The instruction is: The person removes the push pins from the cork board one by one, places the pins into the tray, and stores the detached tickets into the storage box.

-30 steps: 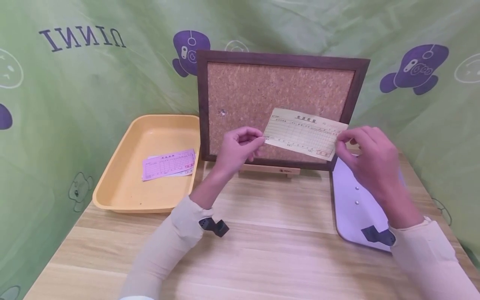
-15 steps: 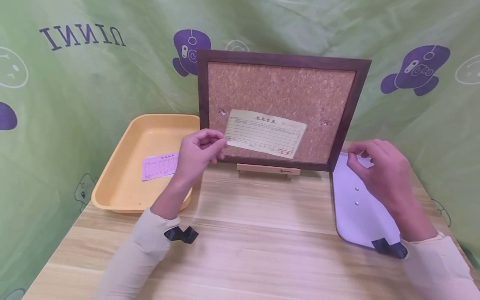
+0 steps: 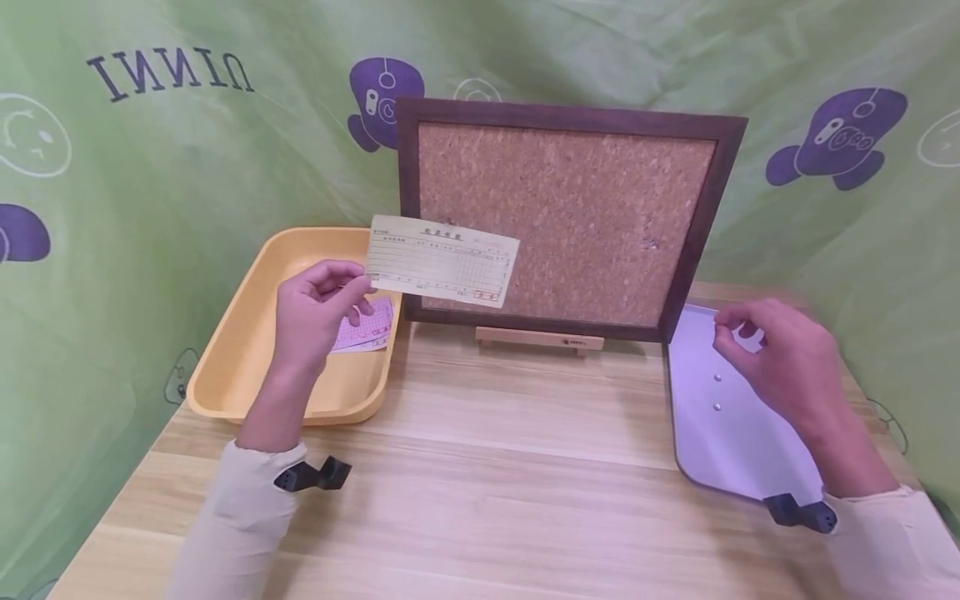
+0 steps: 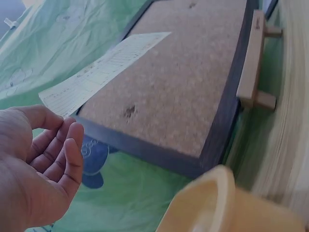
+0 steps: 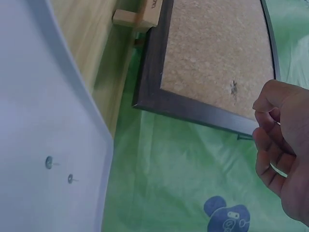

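Note:
In the head view, my left hand [image 3: 311,317] pinches the lower left corner of a pale yellow receipt slip [image 3: 442,260] between thumb and forefinger. The slip is held out in front of the left part of a framed corkboard [image 3: 570,208]; in the left wrist view the slip [image 4: 104,72] tilts upward. My right hand [image 3: 783,350] hovers above a pale lilac tray [image 3: 697,450], fingers loosely curled with thumb and forefinger tips together; nothing shows between them. Two small thumbtacks, the upper thumbtack [image 3: 717,377] and lower thumbtack [image 3: 717,407], lie on that tray.
A yellow tray [image 3: 225,367] at the left holds a pink slip [image 3: 363,325] over a paler one. The corkboard leans on a small wooden stand [image 3: 540,338]. A small rough spot [image 3: 651,244] marks the cork at right. Green printed cloth [image 3: 225,158] hangs behind.
My right hand has let go of the slip's right end and moved slightly right and down. My left hand has carried the slip leftward, from the board's right side to its left edge.

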A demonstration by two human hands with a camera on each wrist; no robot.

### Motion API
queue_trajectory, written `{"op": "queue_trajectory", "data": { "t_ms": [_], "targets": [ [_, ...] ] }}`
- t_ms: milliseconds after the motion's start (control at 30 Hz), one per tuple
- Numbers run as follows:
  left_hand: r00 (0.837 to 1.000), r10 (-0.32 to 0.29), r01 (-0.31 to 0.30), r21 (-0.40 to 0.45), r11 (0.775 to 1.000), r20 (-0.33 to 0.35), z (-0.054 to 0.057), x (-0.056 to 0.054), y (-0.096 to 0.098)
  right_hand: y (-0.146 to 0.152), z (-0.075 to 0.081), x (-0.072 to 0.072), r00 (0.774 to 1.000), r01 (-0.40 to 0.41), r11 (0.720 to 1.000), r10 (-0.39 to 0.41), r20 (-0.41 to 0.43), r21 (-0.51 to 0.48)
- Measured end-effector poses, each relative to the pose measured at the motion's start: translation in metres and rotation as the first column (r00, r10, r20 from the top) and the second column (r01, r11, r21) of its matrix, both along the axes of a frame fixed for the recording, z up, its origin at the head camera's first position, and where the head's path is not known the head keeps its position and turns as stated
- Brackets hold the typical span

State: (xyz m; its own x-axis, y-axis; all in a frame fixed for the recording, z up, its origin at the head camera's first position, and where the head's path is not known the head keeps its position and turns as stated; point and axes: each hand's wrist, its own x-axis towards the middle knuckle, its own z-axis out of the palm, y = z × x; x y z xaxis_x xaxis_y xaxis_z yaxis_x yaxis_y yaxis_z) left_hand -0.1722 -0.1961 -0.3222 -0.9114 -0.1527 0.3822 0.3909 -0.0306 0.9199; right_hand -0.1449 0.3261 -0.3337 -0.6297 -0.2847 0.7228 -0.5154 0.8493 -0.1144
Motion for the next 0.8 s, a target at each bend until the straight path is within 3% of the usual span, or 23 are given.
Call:
{"op": "queue_trajectory", "data": {
  "t_ms": [167,500,800],
  "targets": [
    [0.998,0.055,-0.055,-0.005,0.998,0.015,-0.006,0.003,-0.02,0.009,-0.008,0.002,0.999,0.019,0.999,-0.021,0.039,0.046],
    [0.992,0.118,-0.121,0.101,0.987,0.036,-0.009,0.006,-0.057,0.023,-0.022,0.002,0.984,0.064,0.995,-0.075,0.164,0.072],
    [0.974,0.207,-0.215,0.082,0.973,0.095,-0.014,0.008,-0.086,0.032,-0.031,0.001,0.957,0.084,0.989,-0.114,0.267,0.123]
  ]
}}
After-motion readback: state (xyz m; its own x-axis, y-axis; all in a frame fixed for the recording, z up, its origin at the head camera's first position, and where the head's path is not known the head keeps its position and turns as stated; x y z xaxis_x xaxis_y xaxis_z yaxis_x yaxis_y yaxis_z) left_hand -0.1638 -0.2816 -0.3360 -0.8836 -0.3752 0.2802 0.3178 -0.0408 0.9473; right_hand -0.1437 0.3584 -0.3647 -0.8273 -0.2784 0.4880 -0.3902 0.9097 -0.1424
